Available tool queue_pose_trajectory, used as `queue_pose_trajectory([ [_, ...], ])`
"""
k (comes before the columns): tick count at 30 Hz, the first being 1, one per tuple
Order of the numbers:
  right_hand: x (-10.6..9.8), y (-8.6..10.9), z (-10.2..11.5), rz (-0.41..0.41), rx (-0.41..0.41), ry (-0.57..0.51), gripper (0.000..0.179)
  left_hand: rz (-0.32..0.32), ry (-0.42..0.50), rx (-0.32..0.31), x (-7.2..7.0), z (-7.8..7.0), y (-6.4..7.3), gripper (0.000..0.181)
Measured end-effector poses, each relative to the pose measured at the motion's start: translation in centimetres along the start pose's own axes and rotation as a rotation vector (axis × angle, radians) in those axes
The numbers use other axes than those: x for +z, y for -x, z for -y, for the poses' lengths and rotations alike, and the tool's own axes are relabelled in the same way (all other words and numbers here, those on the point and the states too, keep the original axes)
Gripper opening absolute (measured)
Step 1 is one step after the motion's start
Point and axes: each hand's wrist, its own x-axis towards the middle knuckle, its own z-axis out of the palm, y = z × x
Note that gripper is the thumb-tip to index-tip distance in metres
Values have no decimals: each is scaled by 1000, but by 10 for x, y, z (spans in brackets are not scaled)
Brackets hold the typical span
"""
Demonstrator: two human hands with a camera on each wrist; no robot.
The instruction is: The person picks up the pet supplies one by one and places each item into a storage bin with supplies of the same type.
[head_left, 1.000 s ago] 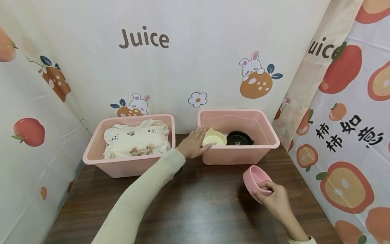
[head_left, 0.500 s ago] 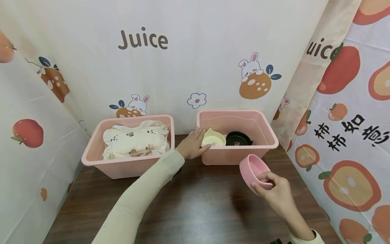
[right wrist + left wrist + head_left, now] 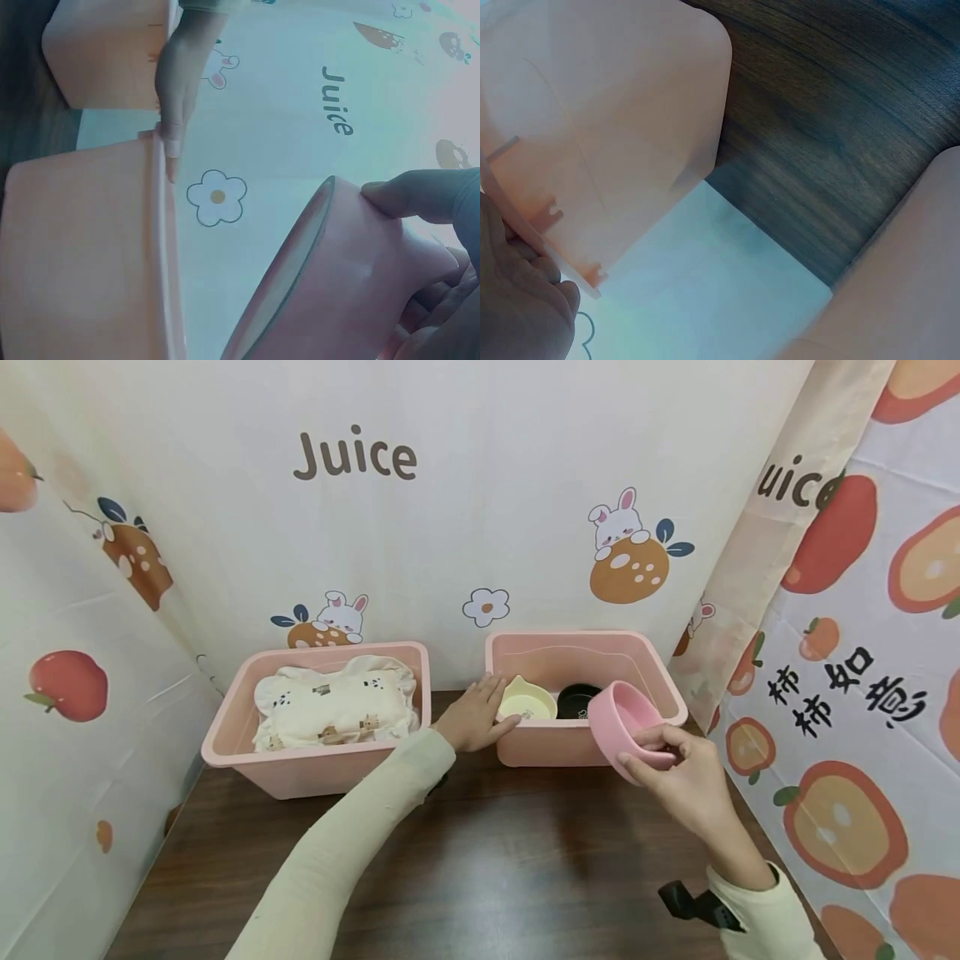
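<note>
My right hand point(image 3: 697, 781) pinches the wall of a pink bowl point(image 3: 611, 727), thumb outside and fingers inside. The tilted bowl is in front of and above the near rim of the right-hand pink bin point(image 3: 543, 748), partly covering a black dish. In the right wrist view, the bowl point(image 3: 337, 281) appears large beside the bin's rim. My left hand point(image 3: 474, 714) rests on that bin's left rim with fingers extended. Inside the bin lie a pale yellow dish point(image 3: 527, 702) with a pointed edge and the black dish point(image 3: 576, 702).
Another pink bin point(image 3: 315, 772) stands to the left, holding a cream ruffled pillow point(image 3: 337, 702) with small bear prints. Both bins are on a dark wooden table point(image 3: 465, 860). Printed curtains point(image 3: 480, 527) hang behind and on both sides.
My right hand has raised the pink bowl and carried it forward, from over the table to the near rim of the right-hand bin. My left hand has stayed on the rim.
</note>
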Motion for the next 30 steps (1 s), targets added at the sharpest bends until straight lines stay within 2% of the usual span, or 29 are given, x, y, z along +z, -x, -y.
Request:
queue_pose_trajectory([
  [6,9,-28,4,31,14,-20,19,-12,1,-3,-1,1,1,79],
  [12,25,-56,1,93,-5,-23,20,0,3,-5,-2,0,0,79],
  [21,52,-95,-6,198,-103,-46,16,8,-11,-16,0,0,-1,79],
  [24,66,-104,-9,228,-98,-46,15,10,-10,-17,-1,-1,0,80],
  [30,96,-118,-19,323,-39,-41,15,-3,-4,-9,-2,-1,0,79],
])
